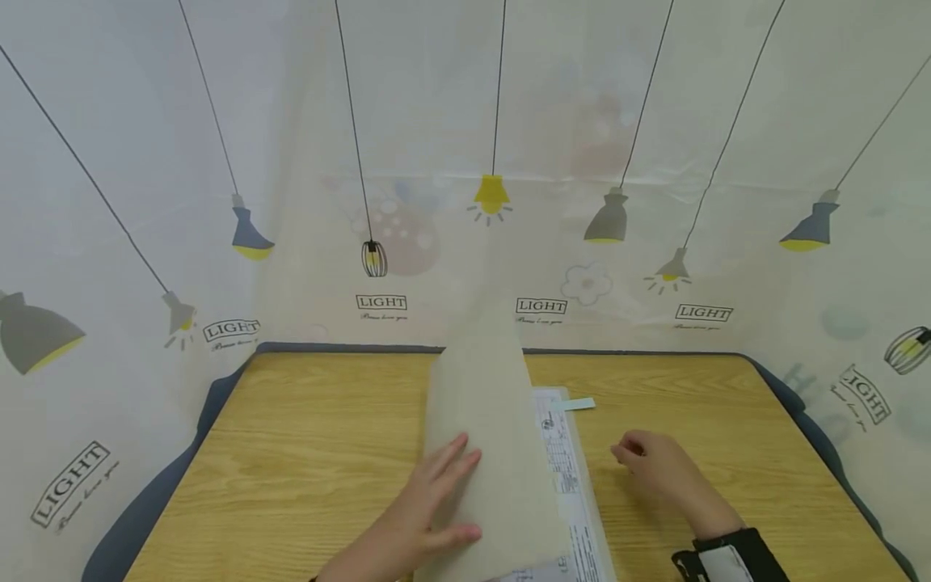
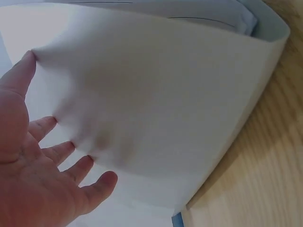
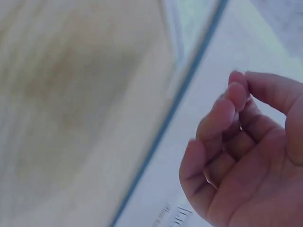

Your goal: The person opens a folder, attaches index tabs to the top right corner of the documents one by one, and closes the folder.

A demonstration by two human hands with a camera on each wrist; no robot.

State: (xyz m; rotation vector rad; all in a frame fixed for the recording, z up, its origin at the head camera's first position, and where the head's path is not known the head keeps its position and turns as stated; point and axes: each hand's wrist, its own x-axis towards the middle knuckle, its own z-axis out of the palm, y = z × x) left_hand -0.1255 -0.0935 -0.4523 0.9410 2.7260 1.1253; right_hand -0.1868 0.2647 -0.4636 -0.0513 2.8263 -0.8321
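A cream paper folder (image 1: 483, 404) stands at the middle of the table, its cover partly raised and bent. Fingertips and thumb of my left hand (image 1: 429, 509) touch the cover from the left side, fingers spread and nearly straight; the left wrist view shows this hand (image 2: 47, 156) against the pale cover (image 2: 165, 94). Printed papers (image 1: 570, 477) show under the cover's right edge, with a pale blue strip (image 1: 579, 403) sticking out near the top. To the right of the papers, my right hand (image 1: 665, 469) hovers apart, loosely curled, with nothing visible between its fingers.
The wood-grain table (image 1: 327, 420) has a dark blue edge (image 1: 349, 348). Behind it and along both sides hangs a pale cloth (image 1: 451, 97) printed with lamps and lettering. A black band with a pale device (image 1: 727, 562) is on my right wrist.
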